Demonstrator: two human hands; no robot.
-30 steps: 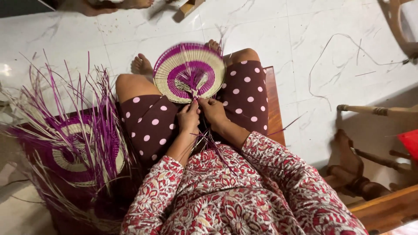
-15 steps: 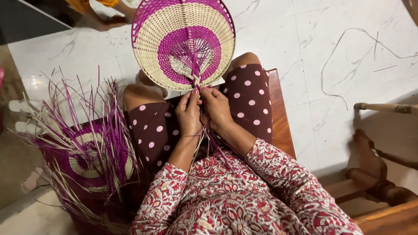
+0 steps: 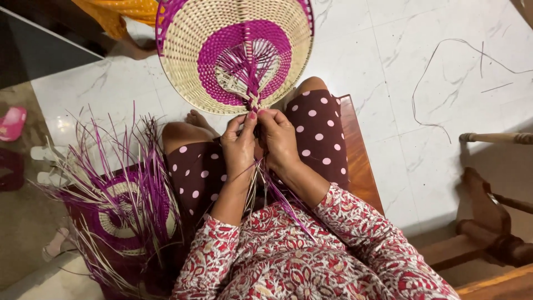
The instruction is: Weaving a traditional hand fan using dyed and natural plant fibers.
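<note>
Left hand and right hand, fingers closed, pinch the base of the fan, which rises just above them. Loose strands trail below both wrists.

Purple-and-straw woven fan (concentric bands).

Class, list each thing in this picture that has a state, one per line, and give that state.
Woven fan: raised, handle unfinished, strands loose.
Left hand: pinching the strands below the fan.
Right hand: pinching the same strands.
Second fan: lying aside, unfinished, strands sticking out.
</note>
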